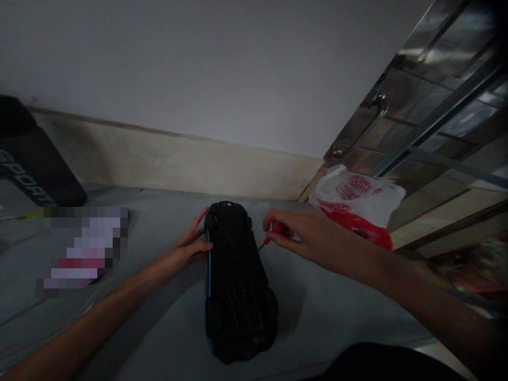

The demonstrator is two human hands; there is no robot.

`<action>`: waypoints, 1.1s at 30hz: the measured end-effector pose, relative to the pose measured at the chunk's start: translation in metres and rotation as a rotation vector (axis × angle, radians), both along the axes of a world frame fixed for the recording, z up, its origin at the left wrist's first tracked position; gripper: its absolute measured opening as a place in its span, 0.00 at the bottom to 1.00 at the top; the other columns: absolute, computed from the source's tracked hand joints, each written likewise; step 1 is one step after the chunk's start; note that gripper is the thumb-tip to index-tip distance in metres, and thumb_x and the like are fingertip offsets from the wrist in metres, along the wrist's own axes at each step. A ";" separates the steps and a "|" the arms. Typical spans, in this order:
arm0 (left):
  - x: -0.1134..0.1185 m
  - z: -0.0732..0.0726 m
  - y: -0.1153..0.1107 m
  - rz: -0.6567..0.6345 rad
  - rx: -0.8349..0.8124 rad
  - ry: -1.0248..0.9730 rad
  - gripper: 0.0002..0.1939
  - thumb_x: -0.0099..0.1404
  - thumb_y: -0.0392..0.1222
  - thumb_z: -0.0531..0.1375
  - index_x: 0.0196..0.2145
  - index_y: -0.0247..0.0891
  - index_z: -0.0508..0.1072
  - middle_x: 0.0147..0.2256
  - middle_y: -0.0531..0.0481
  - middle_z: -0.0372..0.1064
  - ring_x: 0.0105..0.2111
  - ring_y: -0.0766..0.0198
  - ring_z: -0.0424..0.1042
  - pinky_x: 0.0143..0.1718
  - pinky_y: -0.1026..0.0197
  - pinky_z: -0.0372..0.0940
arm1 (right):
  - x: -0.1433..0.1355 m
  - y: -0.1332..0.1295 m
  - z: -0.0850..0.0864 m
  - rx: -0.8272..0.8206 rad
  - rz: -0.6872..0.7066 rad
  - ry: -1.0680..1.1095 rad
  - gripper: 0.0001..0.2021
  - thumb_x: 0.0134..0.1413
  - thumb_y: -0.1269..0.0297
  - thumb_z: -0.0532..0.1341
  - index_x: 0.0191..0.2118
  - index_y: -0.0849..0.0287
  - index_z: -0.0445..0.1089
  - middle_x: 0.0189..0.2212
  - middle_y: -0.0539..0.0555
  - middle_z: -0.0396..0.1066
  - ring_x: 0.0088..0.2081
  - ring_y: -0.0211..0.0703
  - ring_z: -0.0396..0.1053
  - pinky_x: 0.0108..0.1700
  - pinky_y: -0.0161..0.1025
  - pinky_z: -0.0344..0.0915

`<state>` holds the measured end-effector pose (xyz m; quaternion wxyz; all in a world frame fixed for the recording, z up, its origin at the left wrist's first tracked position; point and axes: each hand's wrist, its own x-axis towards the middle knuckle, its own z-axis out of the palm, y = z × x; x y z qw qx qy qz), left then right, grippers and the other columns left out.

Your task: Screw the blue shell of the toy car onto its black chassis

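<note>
In my head view, the car [235,259] lies wheels-up before me on a grey surface [159,217], its underside black and ridged toward the near end, blue along its left side. My left fingers [200,246] touch that side; I cannot tell if they grip. My right fingers [283,241] are closed on a red screwdriver [267,240], its shaft toward the car's right edge. A white-and-red bag [357,193], contents hidden, sits rightward; a black bottle [37,164] is leftward, near the pale wall [178,69].
</note>
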<state>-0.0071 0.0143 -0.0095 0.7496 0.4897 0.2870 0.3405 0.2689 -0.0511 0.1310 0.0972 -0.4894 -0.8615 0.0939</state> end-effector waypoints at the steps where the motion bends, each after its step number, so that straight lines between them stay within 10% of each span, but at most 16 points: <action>1: 0.000 0.000 0.000 0.001 -0.002 0.004 0.54 0.63 0.44 0.70 0.75 0.62 0.42 0.74 0.48 0.53 0.69 0.39 0.59 0.68 0.37 0.56 | -0.002 0.003 0.000 -0.004 -0.015 -0.029 0.04 0.70 0.66 0.58 0.44 0.54 0.70 0.31 0.49 0.76 0.31 0.41 0.73 0.36 0.38 0.63; 11: 0.001 0.002 -0.001 -0.004 0.005 -0.002 0.52 0.64 0.45 0.69 0.75 0.63 0.44 0.74 0.48 0.51 0.70 0.39 0.57 0.67 0.38 0.58 | -0.014 -0.003 -0.019 0.076 -0.223 -0.205 0.16 0.75 0.58 0.46 0.44 0.56 0.69 0.26 0.52 0.72 0.27 0.45 0.70 0.31 0.41 0.54; 16: 0.001 0.002 0.000 0.015 0.015 0.003 0.53 0.64 0.44 0.69 0.75 0.62 0.43 0.74 0.48 0.51 0.71 0.41 0.56 0.69 0.41 0.56 | -0.015 -0.008 -0.020 0.035 -0.146 -0.060 0.10 0.66 0.67 0.55 0.51 0.56 0.66 0.35 0.53 0.75 0.40 0.48 0.73 0.43 0.42 0.62; 33: 0.003 0.011 -0.006 0.028 0.012 0.010 0.51 0.64 0.41 0.68 0.75 0.60 0.45 0.72 0.46 0.56 0.68 0.41 0.62 0.66 0.43 0.60 | -0.004 0.000 -0.021 -0.119 -0.139 0.079 0.09 0.67 0.64 0.56 0.51 0.55 0.66 0.29 0.48 0.74 0.31 0.42 0.72 0.36 0.38 0.62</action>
